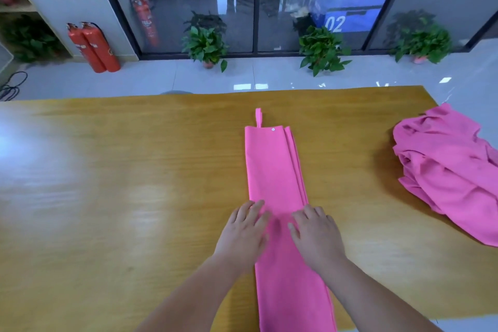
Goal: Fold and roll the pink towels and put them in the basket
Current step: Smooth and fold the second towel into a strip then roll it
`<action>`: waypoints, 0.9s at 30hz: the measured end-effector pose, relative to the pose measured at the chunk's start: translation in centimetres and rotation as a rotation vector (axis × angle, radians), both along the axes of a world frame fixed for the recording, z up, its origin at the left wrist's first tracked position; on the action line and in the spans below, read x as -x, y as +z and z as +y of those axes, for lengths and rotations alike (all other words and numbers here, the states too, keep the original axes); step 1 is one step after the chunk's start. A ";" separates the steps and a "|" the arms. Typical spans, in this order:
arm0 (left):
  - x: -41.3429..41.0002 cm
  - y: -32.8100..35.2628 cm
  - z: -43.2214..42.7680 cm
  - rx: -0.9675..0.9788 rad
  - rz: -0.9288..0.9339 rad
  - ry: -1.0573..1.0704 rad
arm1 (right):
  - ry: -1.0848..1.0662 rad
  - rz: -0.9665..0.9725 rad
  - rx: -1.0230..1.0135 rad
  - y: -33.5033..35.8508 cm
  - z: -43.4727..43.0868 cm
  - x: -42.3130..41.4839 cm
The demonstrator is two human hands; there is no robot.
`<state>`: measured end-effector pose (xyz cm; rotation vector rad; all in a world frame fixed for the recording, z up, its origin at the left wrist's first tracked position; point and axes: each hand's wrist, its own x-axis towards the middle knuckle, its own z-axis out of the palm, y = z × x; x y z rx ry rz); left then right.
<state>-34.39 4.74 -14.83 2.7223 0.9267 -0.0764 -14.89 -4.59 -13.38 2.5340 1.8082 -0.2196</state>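
One of the pink towels is folded, going by the head view, the only view there is. The folded towel [272, 164] lies as a long narrow strip on the wooden surface [107, 170], running from the near edge straight away from the person. Its hanging loop [258, 116] is at the far end, and layered edges show along its right side. The left hand [242, 234] and the right hand [315, 234] rest flat on the strip side by side, about midway along the visible length, fingers [256, 206] straight and released, pressing the cloth and grasping nothing. No part of the strip is rolled, so I judge the folding done or nearly so and the rolling not yet begun. Well apart at the right end of the surface sits a crumpled pink heap [447, 170], unfolded; whether it is one towel or several cannot be told. No basket shows, so the last step looks wholly ahead.
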 end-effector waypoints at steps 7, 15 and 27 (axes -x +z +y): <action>-2.3 -0.1 6.3 -0.007 0.103 0.028 | -0.108 0.117 0.043 1.2 6.9 -3.0; -3.7 -2.6 11.3 -0.021 0.118 0.087 | -0.285 0.432 -0.050 -0.1 15.5 -6.6; -5.2 -3.7 15.6 -0.076 0.014 0.111 | -0.312 0.718 -0.312 -2.0 22.2 -8.6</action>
